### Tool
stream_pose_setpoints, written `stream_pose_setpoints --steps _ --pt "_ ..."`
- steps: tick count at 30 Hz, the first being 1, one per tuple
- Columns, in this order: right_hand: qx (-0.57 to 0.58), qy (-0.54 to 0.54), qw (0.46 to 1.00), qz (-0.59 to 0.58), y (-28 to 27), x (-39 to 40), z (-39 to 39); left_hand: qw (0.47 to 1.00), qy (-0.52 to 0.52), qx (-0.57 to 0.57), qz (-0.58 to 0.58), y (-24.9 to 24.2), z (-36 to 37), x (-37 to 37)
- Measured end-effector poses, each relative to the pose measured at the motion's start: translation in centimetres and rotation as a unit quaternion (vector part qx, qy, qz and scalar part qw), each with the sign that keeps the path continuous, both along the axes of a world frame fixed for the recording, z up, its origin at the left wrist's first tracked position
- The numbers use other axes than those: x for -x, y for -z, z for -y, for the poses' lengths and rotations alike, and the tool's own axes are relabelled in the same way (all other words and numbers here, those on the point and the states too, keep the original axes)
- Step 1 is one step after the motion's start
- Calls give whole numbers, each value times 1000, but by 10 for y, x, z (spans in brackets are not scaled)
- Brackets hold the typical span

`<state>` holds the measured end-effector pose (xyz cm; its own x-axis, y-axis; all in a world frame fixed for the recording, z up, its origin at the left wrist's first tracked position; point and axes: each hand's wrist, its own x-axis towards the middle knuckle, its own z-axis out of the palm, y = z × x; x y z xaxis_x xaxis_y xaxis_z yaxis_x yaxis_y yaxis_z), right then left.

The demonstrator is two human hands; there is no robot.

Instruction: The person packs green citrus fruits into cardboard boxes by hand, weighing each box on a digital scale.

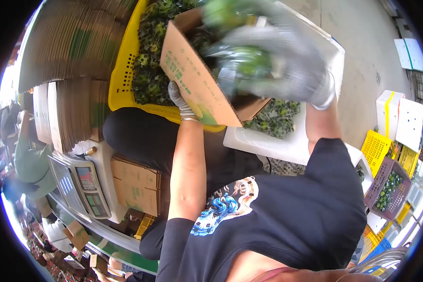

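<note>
My left hand [183, 102], in a grey-white glove, grips the lower side of a tilted cardboard box [191, 77] with green printing. My right hand [298, 61], also gloved, is smeared by motion over the box's opening. Its fingers reach round a clear plastic pack of green plants [249, 61]. Another blurred green pack [228, 13] shows above the box. Behind the box stands a yellow crate [119, 89] full of small leafy plants [150, 70]. To the right, a white foam box [263, 146] holds more of these plants [279, 120]; the box hides part of them.
Flattened cardboard stacks [75, 42] stand at the left, above a weighing scale [82, 185]. Folded boxes [136, 185] lie beside my leg. At the right are a purple crate [376, 188], yellow crates [376, 148] and white boxes [389, 110]. A person [33, 169] is at the far left.
</note>
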<state>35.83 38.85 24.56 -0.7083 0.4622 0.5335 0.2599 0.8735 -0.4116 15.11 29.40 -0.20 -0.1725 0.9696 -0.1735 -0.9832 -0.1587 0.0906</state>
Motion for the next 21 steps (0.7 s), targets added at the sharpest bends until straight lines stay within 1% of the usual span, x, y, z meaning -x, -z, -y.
stream_pose_setpoints --steps 1,2,3,6,7,8,9,10,11,12,13,14,15,17,18,19,21 --pt "8 -7 999 33 -3 -2 3 1000 -4 -9 12 -4 1 0" --pt "62 9 998 29 1 -7 8 1000 -5 -13 26 -6 5 2" --pt "114 24 993 26 8 -13 9 999 -1 -23 30 10 9 8" --pt "256 49 965 12 39 -28 -10 1000 -13 -8 12 16 9 17" --pt "308 62 947 -71 71 -39 -26 1000 -16 -11 2 12 12 20" --pt "367 108 924 14 121 -61 -45 1000 -19 -15 -10 5 15 23" --pt "422 153 888 98 169 -79 -53 999 -22 -21 -25 -2 20 27" --pt "431 249 826 264 199 -86 -48 998 -25 -36 -39 -13 25 33" --pt "362 189 762 502 263 -103 -58 996 -31 -59 -52 -27 33 42" --pt "303 143 641 691 326 -111 -53 994 -38 -84 -64 -41 42 52" --pt "347 143 671 639 341 -125 -32 990 -41 -118 -70 -58 53 65" --pt "422 264 648 576 339 -126 -16 984 -46 -155 -72 -73 65 80" --pt "387 394 624 553 386 -143 -4 977 -48 -195 -71 -89 78 95" --pt "379 436 648 497 434 -163 15 961 -41 -266 -65 -116 104 119" --pt "375 457 657 468 445 -166 18 954 -37 -291 -62 -126 116 127" --pt "471 451 596 468 442 -165 9 951 -42 -300 -61 -133 131 132" --pt "414 408 598 552 402 -140 9 951 -61 -295 -73 -144 154 142"
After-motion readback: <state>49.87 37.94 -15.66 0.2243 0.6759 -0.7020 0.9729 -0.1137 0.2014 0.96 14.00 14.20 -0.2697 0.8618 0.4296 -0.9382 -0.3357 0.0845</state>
